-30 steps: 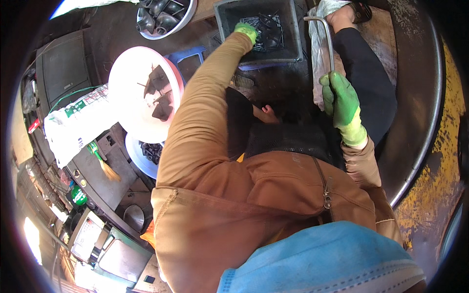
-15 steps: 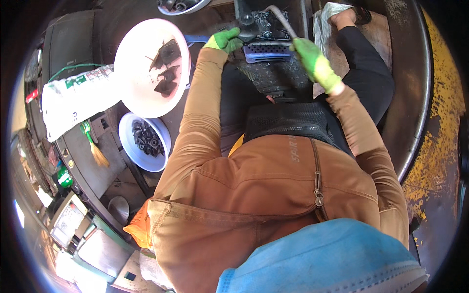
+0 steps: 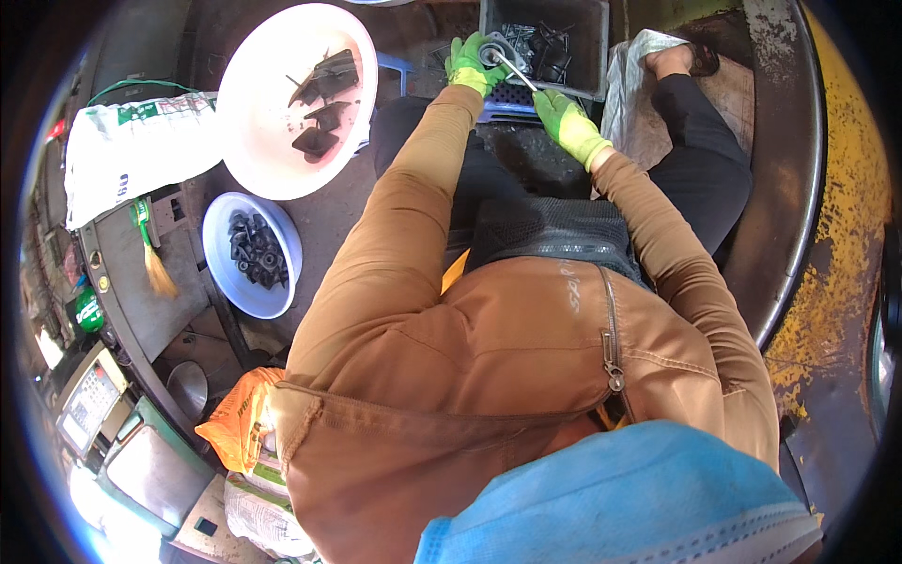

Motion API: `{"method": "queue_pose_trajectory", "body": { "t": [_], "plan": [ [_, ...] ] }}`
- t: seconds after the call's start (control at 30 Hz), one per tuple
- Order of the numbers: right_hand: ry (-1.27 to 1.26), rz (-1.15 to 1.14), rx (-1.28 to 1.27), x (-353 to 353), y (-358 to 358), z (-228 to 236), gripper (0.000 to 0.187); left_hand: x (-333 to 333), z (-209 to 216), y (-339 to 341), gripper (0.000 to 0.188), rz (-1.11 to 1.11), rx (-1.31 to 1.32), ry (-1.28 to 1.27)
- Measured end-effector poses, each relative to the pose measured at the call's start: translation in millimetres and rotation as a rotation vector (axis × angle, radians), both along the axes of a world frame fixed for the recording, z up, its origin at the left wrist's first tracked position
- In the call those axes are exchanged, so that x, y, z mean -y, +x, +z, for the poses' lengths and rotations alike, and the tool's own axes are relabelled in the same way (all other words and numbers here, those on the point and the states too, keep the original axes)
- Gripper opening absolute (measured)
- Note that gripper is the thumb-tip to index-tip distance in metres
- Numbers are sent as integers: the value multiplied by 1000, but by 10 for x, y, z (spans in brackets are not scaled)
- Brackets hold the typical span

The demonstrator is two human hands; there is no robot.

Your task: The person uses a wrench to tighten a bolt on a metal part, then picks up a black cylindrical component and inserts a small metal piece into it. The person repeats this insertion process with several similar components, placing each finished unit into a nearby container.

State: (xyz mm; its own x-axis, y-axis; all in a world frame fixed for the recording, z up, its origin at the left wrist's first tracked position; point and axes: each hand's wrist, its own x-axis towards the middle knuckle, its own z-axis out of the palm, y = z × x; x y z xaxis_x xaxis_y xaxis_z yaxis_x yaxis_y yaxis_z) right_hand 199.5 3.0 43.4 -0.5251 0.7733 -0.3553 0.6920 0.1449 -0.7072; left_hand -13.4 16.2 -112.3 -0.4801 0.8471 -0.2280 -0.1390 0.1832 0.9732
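Note:
My left hand (image 3: 470,68), in a green and yellow-green glove, is closed round a dark part with a round ring (image 3: 491,53). The part is held over the near left edge of a grey bin (image 3: 598,56) with thin dark pieces inside. In a matching glove, my right hand (image 3: 569,128) grips a slim hooked metal tool (image 3: 517,72) that slants up and left. The tool's far end meets the ring; whether it goes inside is too small to tell.
A large pale basin (image 3: 254,155) at left contains several dark pieces. Below it stands a light-blue bowl (image 3: 293,246) of small dark parts. A white sack (image 3: 141,160) and a small broom (image 3: 158,273) lie farther left. A curved metal rim (image 3: 810,202) borders my right side.
My right hand has come down and left, bringing the tool's end to the part. My left hand has moved right and up with the part. The view has shifted slightly.

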Motion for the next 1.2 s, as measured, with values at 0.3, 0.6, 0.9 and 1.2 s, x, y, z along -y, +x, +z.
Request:
{"method": "queue_pose_trajectory", "body": {
  "t": [0.3,0.6,0.9,1.2],
  "plan": [
    [88,11,253,-31,-29,22,32,-127,-516,109,61,-65,-270,119],
    [195,-12,29,-41,48,-243,33,-86,-253,94,77,-112,-592,-63],
    [113,-95,-134,33,46,-231,43,-34,-90,136,99,-70,-891,-79],
    [49,-99,-73,8,13,-229,44,-41,-151,155,97,0,-152,113]
  ]
}}
